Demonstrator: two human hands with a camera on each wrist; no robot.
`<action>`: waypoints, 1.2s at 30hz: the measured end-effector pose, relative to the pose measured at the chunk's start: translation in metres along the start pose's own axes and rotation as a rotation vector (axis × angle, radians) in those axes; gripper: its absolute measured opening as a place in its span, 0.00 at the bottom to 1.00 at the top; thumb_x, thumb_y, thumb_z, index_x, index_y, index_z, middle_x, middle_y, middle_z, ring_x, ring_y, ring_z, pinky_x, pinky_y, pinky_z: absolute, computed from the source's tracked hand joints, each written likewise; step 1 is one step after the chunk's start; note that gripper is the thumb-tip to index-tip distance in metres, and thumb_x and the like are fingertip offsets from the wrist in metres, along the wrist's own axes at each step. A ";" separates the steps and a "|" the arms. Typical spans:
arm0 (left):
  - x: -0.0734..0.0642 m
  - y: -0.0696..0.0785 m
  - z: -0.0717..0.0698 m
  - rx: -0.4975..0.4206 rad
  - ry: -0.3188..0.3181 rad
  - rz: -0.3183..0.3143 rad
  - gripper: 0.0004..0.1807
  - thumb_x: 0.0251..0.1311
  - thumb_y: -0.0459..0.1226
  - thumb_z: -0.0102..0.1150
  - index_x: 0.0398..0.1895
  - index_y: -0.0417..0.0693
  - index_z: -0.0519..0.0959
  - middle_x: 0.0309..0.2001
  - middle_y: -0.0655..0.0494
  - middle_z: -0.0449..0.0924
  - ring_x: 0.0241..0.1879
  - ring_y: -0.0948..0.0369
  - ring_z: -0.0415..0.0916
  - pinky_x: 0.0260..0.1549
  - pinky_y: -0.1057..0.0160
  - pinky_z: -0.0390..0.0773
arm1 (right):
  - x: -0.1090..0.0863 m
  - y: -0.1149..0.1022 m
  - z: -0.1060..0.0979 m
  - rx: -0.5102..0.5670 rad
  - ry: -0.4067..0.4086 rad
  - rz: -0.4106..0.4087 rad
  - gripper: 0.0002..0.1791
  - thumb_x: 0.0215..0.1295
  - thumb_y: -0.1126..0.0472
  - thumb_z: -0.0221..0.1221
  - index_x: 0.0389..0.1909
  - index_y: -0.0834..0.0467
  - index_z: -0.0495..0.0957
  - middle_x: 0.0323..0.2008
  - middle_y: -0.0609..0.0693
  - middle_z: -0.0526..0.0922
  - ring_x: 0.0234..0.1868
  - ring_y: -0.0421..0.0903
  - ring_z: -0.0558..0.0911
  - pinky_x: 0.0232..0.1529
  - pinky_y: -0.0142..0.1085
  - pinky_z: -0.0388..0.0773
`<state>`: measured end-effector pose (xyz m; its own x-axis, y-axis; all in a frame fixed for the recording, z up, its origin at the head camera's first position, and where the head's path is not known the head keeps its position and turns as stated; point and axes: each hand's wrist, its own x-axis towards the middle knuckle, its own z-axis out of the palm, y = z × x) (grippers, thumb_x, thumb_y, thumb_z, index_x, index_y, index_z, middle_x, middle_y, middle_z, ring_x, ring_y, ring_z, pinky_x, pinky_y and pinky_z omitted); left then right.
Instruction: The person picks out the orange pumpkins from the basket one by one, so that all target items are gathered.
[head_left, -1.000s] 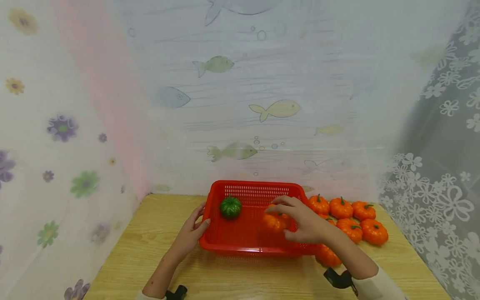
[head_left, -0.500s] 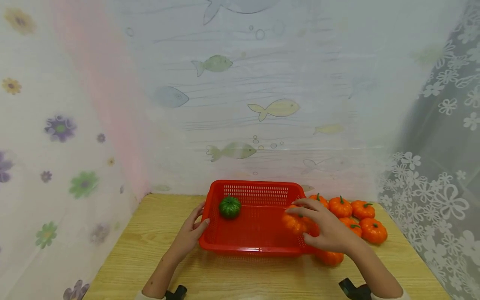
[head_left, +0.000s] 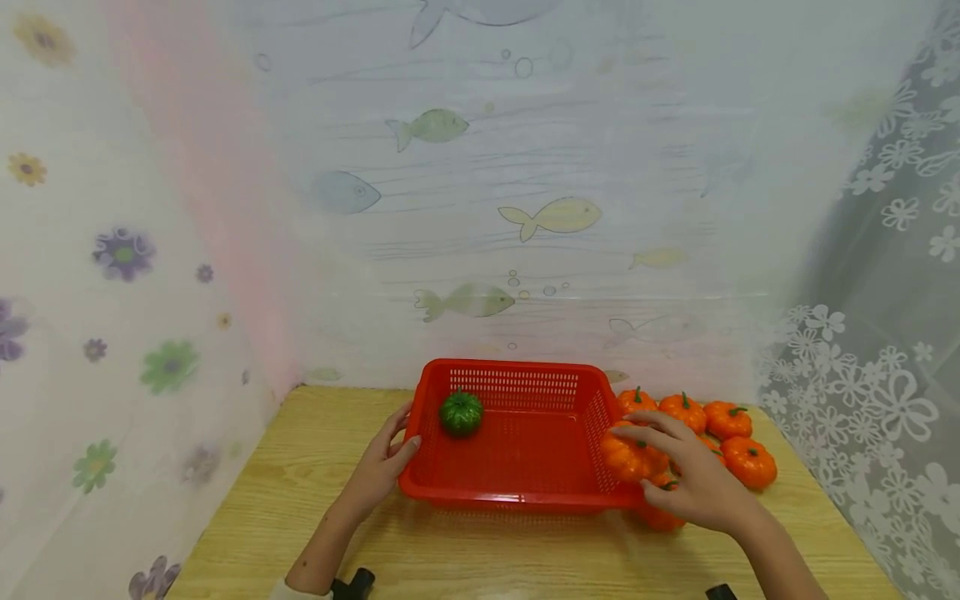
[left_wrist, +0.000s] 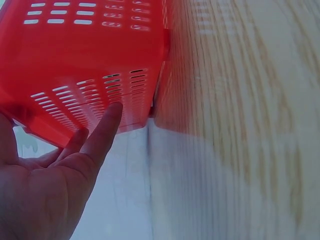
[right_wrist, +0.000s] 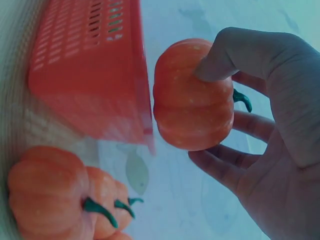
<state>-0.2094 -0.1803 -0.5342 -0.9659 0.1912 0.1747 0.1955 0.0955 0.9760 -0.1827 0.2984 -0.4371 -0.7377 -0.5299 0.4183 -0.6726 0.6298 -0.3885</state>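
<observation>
My right hand [head_left: 697,483] holds an orange toy pumpkin [head_left: 627,454] with a green stem, above the right rim of a red plastic basket [head_left: 517,500]. In the right wrist view, the thumb [right_wrist: 217,65] presses one side of this pumpkin and the fingers curl round the other. At the basket's left end, my left hand [head_left: 381,468] grips the rim, thumb on top. The left wrist view shows its fingers [left_wrist: 102,132] against the slotted outer wall. Inside the basket, a dark green pumpkin [head_left: 461,414] sits at the left.
Several orange pumpkins [head_left: 750,463] stand in rows on the wooden table [head_left: 300,467], right of the basket; my right hand partly covers some. Behind the table hangs a pale curtain [head_left: 465,208] printed with fish. A flowered sheet [head_left: 135,333] is on the left.
My right hand has carried the orange pumpkin rightward, from over the basket's inside to over its right rim. The left hand and the basket have stayed in place.
</observation>
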 end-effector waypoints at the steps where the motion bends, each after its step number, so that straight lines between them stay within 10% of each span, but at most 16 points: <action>1: 0.000 0.000 0.000 0.001 0.000 0.000 0.35 0.82 0.42 0.54 0.86 0.56 0.53 0.79 0.40 0.59 0.66 0.35 0.76 0.51 0.52 0.88 | -0.002 0.001 -0.001 0.005 0.007 0.003 0.44 0.50 0.74 0.71 0.69 0.41 0.78 0.70 0.48 0.73 0.65 0.48 0.72 0.34 0.34 0.74; 36: -0.001 0.003 0.002 0.009 0.033 -0.036 0.35 0.82 0.43 0.55 0.86 0.58 0.55 0.79 0.43 0.60 0.69 0.38 0.74 0.54 0.49 0.86 | -0.094 0.056 -0.020 -0.201 0.147 0.123 0.47 0.36 0.70 0.82 0.64 0.45 0.82 0.60 0.46 0.76 0.59 0.24 0.65 0.41 0.34 0.80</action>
<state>-0.2073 -0.1785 -0.5317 -0.9774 0.1551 0.1439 0.1619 0.1102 0.9806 -0.1501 0.3943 -0.4819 -0.7872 -0.3632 0.4984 -0.5425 0.7922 -0.2795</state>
